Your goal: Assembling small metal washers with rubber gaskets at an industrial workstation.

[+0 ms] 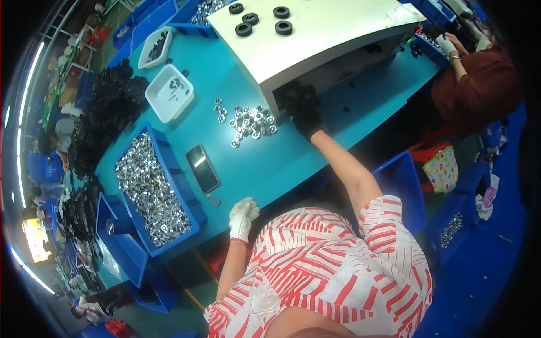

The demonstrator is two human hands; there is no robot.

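A worker in a red-and-white patterned top (332,265) reaches across a teal table (225,169), the right hand (307,125), gloved in black, at one o'clock from the centre of the view, in the opening of a pale box-like housing (349,28). Just beyond its fingers, also toward one o'clock, a heap of black parts (300,93) sits in the shadow under the housing. Black glove merges with black parts, so whether the fingers are spread, pressed together or pinching a piece cannot be told. Judging by their size beside the hand, the parts should be light singly and fairly stiff, with little sign of fragility; a thumb-and-finger hold around the outer edge of one piece would seem the surest, since heaped pieces may roll or slide. They look dark, rounded and dull, their finer shape lost in shade. Near the hand, between eleven and twelve o'clock, lie loose silver fittings (256,121), shiny, ring-like and probably slicker to grasp. At seven o'clock the left hand (243,217), in a white glove, rests near the table's edge with its fingers folded inward, no object visible in them.
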